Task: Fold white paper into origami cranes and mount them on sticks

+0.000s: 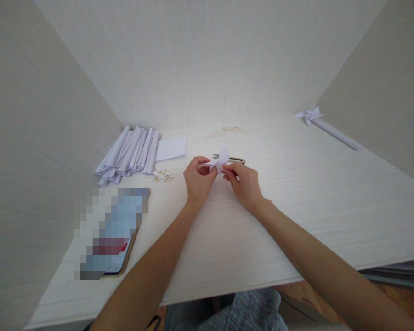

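Between my hands is a white paper pinwheel (pixel 222 157) with curled blades, held above the middle of the table. My left hand (pixel 198 182) is closed on its left side, thumb in front and fingers behind. My right hand (pixel 244 183) pinches it at the lower right, close to its centre; whether something small is also in those fingertips is hidden. Just behind the pinwheel lies a pair of scissors (pixel 240 160), partly covered by the paper, with the blades pointing left.
Rolled paper tubes (pixel 134 149) are piled at the back left, beside flat white paper (pixel 171 149) and small pale sticks (pixel 162 174). A phone (pixel 124 230) lies front left. Another pinwheel (pixel 309 115) on a paper stick (pixel 336 134) rests by the right wall. Walls enclose three sides.
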Action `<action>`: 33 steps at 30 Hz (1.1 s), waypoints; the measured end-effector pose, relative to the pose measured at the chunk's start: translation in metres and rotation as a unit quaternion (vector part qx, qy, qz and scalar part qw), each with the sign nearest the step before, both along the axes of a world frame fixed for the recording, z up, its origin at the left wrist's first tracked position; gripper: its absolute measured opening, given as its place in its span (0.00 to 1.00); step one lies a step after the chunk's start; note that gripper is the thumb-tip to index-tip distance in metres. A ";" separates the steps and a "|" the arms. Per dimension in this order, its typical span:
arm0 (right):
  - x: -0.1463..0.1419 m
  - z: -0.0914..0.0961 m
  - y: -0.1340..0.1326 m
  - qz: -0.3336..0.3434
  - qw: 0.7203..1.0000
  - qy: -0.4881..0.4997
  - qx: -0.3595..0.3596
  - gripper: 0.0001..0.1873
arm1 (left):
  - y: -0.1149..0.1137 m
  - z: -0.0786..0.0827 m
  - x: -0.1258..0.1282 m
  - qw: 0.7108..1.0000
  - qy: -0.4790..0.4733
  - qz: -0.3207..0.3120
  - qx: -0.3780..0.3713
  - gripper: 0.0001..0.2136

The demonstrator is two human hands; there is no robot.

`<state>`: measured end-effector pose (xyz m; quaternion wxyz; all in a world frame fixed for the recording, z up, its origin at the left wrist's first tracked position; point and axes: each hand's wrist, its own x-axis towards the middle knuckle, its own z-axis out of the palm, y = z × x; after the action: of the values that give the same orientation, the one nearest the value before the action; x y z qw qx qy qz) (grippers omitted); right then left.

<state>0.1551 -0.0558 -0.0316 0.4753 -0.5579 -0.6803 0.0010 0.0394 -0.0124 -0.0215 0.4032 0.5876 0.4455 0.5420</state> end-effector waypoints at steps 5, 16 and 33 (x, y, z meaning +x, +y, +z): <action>0.000 0.005 0.000 -0.062 0.997 -0.050 -0.010 0.14 | -0.003 0.001 0.002 1.000 0.007 -0.017 0.006 0.09; 0.000 0.003 -0.001 -0.043 0.995 -0.084 -0.014 0.13 | -0.003 -0.003 0.002 0.999 0.038 -0.002 0.030 0.08; -0.004 0.004 0.000 0.012 0.999 0.006 0.040 0.10 | -0.001 -0.002 0.002 0.999 0.030 0.009 0.018 0.08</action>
<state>0.1511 -0.0556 -0.0272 0.5017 -0.5305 -0.6831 -0.0173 0.0415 -0.0137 -0.0239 0.3743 0.6070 0.4524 0.5355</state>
